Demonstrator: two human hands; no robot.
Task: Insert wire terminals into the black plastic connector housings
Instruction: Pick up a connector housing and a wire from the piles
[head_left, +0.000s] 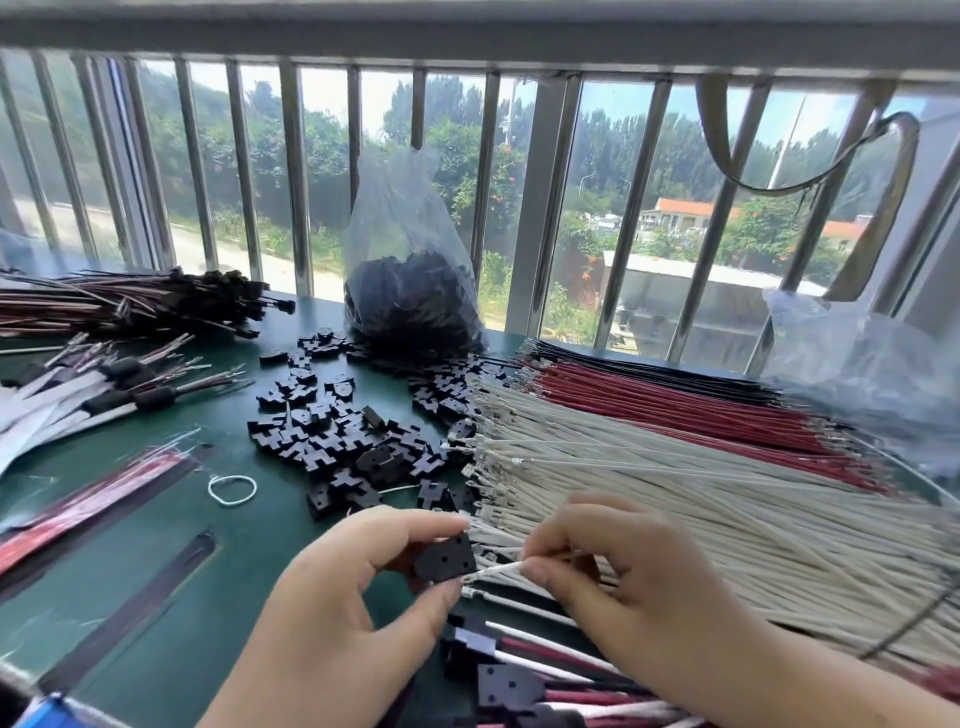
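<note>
Above the green counter (218, 561) our left hand (332, 613) pinches a small black plastic connector housing (445, 560), holes turned toward us, while our right hand (623, 582) pinches a thin white wire (501, 568) — its metal terminal (471, 574) at the housing's edge, apparently ready to insert.

No readable text, label, brand, number or sign anywhere — not on the black connector housing (445, 559) in the grip, nor on the loose housings (343, 415), wires or plastic bag (410, 260) beyond it.
</note>
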